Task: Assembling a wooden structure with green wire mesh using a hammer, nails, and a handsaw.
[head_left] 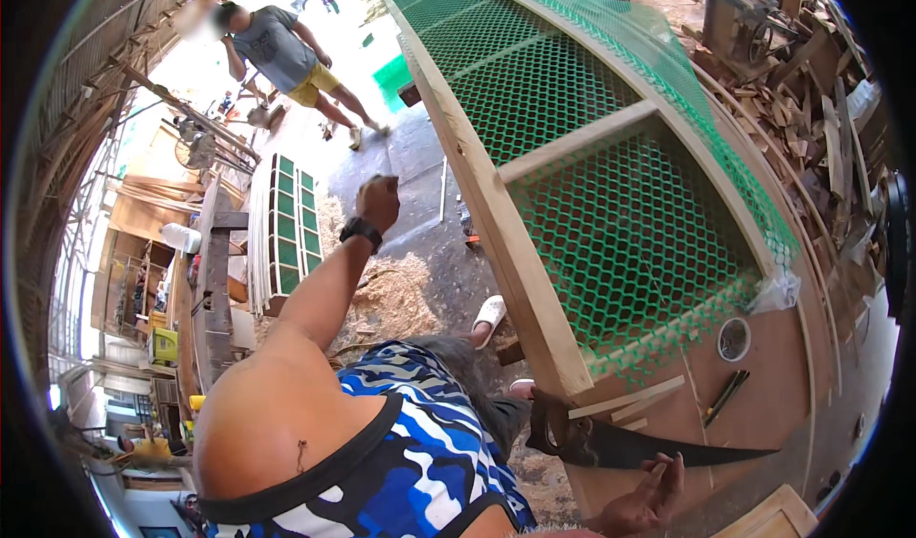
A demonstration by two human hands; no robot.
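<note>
My left hand (380, 202) is raised beside the long wooden frame (458, 137), its fingers curled closed; whether they hold anything is hidden. Green hexagonal mesh (611, 233) covers the frame's panels and hangs over its right side. My right hand (644, 500) is low at the bottom right, fingers loosely bent and apart, holding nothing. Just above it lies a handsaw (668, 450) with a dark blade and wooden handle on a brown board (763, 385), along with thin wood strips (630, 395), pencil-like sticks (725, 395), a round white item (734, 340) and crumpled clear plastic (775, 293).
Another person (286, 51) walks at upper left; a second stands farther back. Smaller green-mesh frames (286, 228) rest at left beside a wooden bench (215, 280). Sawdust (386, 290) covers part of the floor near my feet. Scrap wood (801, 90) is piled at upper right.
</note>
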